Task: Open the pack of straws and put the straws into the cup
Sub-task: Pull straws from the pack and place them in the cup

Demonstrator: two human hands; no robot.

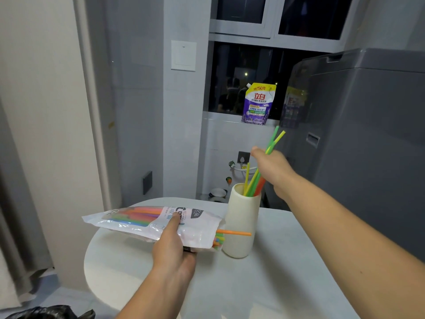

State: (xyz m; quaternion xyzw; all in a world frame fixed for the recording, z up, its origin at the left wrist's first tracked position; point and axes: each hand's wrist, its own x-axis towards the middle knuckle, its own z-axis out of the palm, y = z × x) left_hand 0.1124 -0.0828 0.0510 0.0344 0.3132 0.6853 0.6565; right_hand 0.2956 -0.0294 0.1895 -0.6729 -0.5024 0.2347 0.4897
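Left hand (173,247) grips the clear plastic straw pack (151,223); right hand (271,165), apparently pinching green straws (272,141), hovers over the cream cup (241,224).

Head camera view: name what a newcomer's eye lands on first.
The bright straws stand out, a bunch gripped by the right hand with their lower ends in the cream cup at table centre. Left of it, the left hand holds the open pack, one orange straw poking out.
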